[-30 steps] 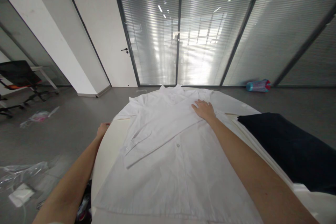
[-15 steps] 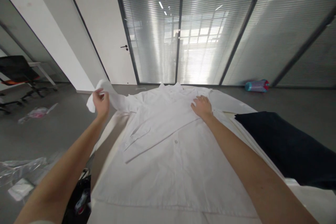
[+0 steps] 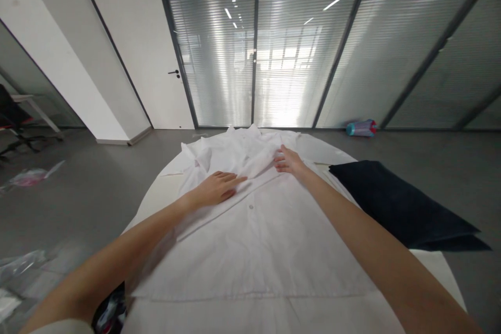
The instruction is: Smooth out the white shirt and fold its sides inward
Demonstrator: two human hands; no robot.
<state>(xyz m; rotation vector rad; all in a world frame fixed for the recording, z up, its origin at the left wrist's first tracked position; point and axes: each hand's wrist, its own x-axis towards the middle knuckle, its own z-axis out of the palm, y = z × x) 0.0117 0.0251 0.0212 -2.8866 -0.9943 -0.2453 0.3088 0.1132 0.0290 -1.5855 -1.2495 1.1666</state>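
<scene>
A white button-up shirt (image 3: 258, 240) lies spread on a round white table (image 3: 154, 193), collar at the far side. My left hand (image 3: 217, 188) rests flat on the shirt's left chest, over a sleeve folded in across the front. My right hand (image 3: 287, 160) presses flat near the collar, fingers spread on bunched fabric. Neither hand grips anything.
A folded dark garment (image 3: 395, 203) lies on the table's right side. A striped cylinder (image 3: 360, 127) lies on the floor by the glass wall. Plastic bags (image 3: 23, 266) and a pink-tinted bag (image 3: 27, 176) lie on the grey floor at left. A white door (image 3: 156, 62) stands behind.
My left hand had lifted the left sleeve beyond the table edge; now the sleeve is folded onto the shirt front and the hand lies flat on it. My right hand stayed near the collar.
</scene>
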